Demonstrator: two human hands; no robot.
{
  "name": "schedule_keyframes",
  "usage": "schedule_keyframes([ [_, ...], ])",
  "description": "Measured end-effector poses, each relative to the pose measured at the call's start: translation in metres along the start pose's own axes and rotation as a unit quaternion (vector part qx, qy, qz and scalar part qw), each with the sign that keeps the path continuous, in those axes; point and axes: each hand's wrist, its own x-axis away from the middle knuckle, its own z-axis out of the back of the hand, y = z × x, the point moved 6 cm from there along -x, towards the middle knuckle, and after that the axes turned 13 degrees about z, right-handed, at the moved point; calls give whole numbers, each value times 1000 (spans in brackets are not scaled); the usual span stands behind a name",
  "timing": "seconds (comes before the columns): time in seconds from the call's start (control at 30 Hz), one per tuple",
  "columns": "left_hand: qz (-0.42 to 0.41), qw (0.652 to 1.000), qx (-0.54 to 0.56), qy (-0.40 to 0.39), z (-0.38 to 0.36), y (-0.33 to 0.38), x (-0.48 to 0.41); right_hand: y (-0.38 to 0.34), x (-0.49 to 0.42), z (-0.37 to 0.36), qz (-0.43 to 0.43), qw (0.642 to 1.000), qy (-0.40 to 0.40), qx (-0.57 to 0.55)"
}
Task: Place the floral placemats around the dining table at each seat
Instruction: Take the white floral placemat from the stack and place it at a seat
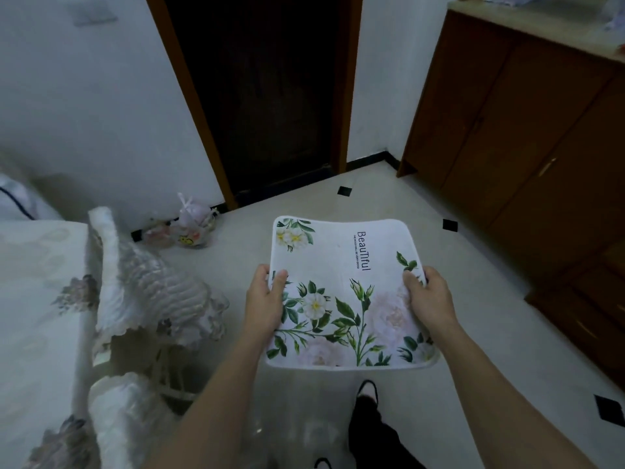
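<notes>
A white floral placemat [341, 286] with green leaves, pale flowers and the word "Beautiful" hangs in the air over the floor in front of me, slightly sagging. My left hand [265, 301] grips its left edge, thumb on top. My right hand [429, 299] grips its right edge the same way. The dining table [37, 299], covered by a floral cloth, lies at the left of the head view, apart from the placemat.
Chairs with ruffled floral covers [152, 289] stand against the table's right side. A dark doorway [267, 96] is straight ahead, a brown wooden cabinet [527, 137] at the right. Tied plastic bags [192, 221] sit on the tiled floor by the wall.
</notes>
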Motion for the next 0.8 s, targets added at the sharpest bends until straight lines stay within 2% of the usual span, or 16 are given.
schedule_keyframes([
  [0.3,2,998,-3,67,-13,48,-130,-20,-163,-75,27,998,-56,-8],
  [0.57,49,990,34,130,-30,116,-253,-67,-332,-142,61,989,-131,-14],
  [0.8,86,971,70,213,4,128,-314,-107,-413,-230,93,971,-220,-28],
])
